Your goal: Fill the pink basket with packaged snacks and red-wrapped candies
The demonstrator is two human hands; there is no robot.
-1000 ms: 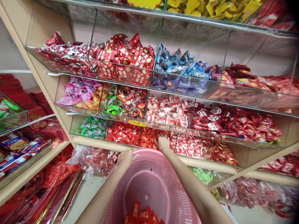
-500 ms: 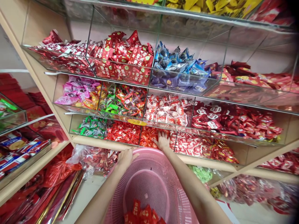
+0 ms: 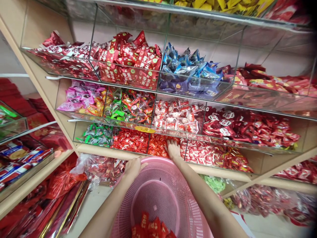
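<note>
Left hand (image 3: 133,168) closed around the far-left rim of the pink basket (image 3: 156,172), thumb along the inner edge, with red packets (image 3: 154,229) lying in the basket's near part, well apart from those fingers. Right hand (image 3: 174,150) reaches past the rim into a lowest-row compartment, fingers slightly bent and close together; the red wrapped candies (image 3: 157,146) lie under and just left of the fingertips, apparently in contact, though whether any is gripped cannot be told.
</note>
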